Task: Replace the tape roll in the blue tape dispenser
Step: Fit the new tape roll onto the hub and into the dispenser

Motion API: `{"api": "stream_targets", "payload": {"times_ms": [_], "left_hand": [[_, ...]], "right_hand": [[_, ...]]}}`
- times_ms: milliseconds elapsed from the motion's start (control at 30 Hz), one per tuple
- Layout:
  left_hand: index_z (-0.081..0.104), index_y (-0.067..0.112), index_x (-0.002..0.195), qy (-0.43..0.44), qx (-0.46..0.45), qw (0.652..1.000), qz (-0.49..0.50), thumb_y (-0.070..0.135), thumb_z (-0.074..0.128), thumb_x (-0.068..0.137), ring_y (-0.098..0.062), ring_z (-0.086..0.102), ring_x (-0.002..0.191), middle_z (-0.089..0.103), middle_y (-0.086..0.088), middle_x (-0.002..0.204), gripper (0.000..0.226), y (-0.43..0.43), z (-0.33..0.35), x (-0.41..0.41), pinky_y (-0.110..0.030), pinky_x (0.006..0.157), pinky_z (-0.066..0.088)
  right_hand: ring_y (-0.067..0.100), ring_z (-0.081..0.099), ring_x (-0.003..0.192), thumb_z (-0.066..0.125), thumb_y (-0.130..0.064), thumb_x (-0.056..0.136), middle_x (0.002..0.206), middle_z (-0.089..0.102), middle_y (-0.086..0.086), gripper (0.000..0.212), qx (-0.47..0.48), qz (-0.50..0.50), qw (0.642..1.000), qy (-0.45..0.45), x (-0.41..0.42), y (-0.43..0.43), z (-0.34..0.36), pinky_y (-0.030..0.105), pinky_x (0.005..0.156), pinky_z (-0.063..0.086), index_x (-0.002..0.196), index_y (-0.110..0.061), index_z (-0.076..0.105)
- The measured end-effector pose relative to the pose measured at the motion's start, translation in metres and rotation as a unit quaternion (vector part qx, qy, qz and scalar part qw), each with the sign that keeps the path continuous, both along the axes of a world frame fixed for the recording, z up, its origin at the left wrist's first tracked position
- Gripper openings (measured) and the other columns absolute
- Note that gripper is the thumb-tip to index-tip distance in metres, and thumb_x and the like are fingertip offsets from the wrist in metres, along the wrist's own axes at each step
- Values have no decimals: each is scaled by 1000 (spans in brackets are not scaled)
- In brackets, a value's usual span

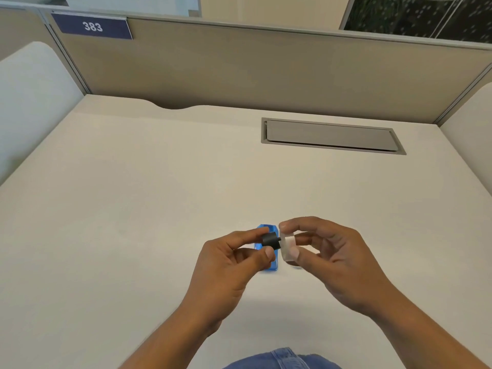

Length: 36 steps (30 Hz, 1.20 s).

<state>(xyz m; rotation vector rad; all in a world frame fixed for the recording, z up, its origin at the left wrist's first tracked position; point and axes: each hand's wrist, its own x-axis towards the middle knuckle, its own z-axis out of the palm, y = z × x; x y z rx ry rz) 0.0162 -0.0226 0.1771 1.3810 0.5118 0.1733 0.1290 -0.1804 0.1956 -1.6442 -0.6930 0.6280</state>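
The blue tape dispenser [267, 265] lies on the white desk [159, 209], mostly hidden behind my hands. My left hand [229, 265] pinches a small black spool core [270, 240] between thumb and fingers, its short axle stub pointing right. My right hand [327, 254] holds a clear tape roll [288, 246] by its rim, right beside the core. The axle stub sits at the roll's side; I cannot tell whether they touch. Both are held a little above the dispenser.
A grey cable hatch [332, 137] is set into the desk at the back right. A beige partition [266, 62] with a sign reading 383 [91, 26] walls off the far edge. White side panels [32, 102] flank the desk.
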Motion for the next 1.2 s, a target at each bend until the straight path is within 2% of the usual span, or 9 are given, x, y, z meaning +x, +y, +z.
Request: {"api": "stream_targets", "payload": {"times_ms": [67, 133, 400, 533, 600, 733, 867, 1067, 1200], "left_hand": [[75, 34, 106, -9, 22, 1000, -14, 12, 77, 82, -20, 74, 86, 79, 2, 95, 32, -1, 5, -2, -42, 91, 55], [74, 36, 105, -17, 29, 999, -19, 11, 78, 81, -19, 75, 83, 79, 3, 94, 35, -3, 9, -3, -37, 86, 57], [74, 30, 89, -23, 28, 999, -2, 24, 83, 68, -20, 75, 79, 79, 1, 88, 23, -2, 9, -8, -33, 75, 57], [75, 26, 88, -17, 18, 1000, 12, 28, 82, 66, -20, 75, 79, 79, -1, 85, 23, -1, 8, -10, -40, 80, 57], [76, 24, 89, -21, -1, 1000, 22, 28, 82, 65, -21, 75, 80, 79, -4, 85, 25, -2, 7, -10, -47, 86, 56], [76, 22, 91, -24, -18, 999, 20, 29, 82, 65, -22, 75, 82, 79, -7, 85, 27, -2, 5, -11, -46, 89, 55], [77, 18, 96, -36, -14, 999, -11, 27, 76, 75, -22, 75, 85, 79, -7, 88, 23, -1, 3, -12, -28, 78, 58], [78, 27, 91, -1, 62, 998, -3, 19, 75, 84, -16, 71, 81, 78, 4, 90, 11, 0, 0, -7, -40, 81, 58], [76, 29, 85, 30, 134, 990, -11, 21, 74, 85, -7, 61, 72, 72, 14, 86, 8, 3, -8, -1, -30, 67, 52]], "right_hand": [[25, 68, 102, 70, -10, 88, 115, 70, -1, 22, -6, 8, 1000, 5, -4, 0, 3, 54, 77, 59, 104, -25, 72], [25, 69, 102, 70, -9, 88, 115, 70, -2, 24, -12, 7, 1000, 6, -6, 0, 5, 55, 79, 59, 104, -26, 72], [13, 71, 95, 73, -26, 83, 108, 73, -9, 21, -22, -5, 1000, -7, -15, 1, 11, 17, 66, 54, 102, -33, 73], [9, 68, 104, 76, -36, 75, 117, 70, -14, 42, -22, -4, 999, 30, -17, 1, 11, 17, 74, 56, 115, -41, 66], [7, 67, 107, 77, -35, 76, 118, 70, -13, 41, -21, -27, 999, 37, -17, -1, 11, 20, 75, 56, 115, -39, 66], [10, 69, 79, 73, -11, 83, 91, 76, -9, 22, -66, -79, 994, -23, -17, -1, 10, 28, 68, 58, 94, -30, 76], [8, 68, 64, 78, -18, 78, 72, 75, -8, 11, -73, -94, 992, -36, -18, 1, 9, 22, 63, 56, 80, -29, 78], [5, 61, 59, 77, -24, 79, 70, 73, -8, 8, -102, -104, 988, -55, -15, 1, 2, 19, 55, 50, 77, -32, 76], [7, 60, 58, 75, -23, 78, 74, 72, -11, 11, -131, -105, 981, -98, -15, 0, -2, 20, 53, 49, 77, -34, 74]]}}
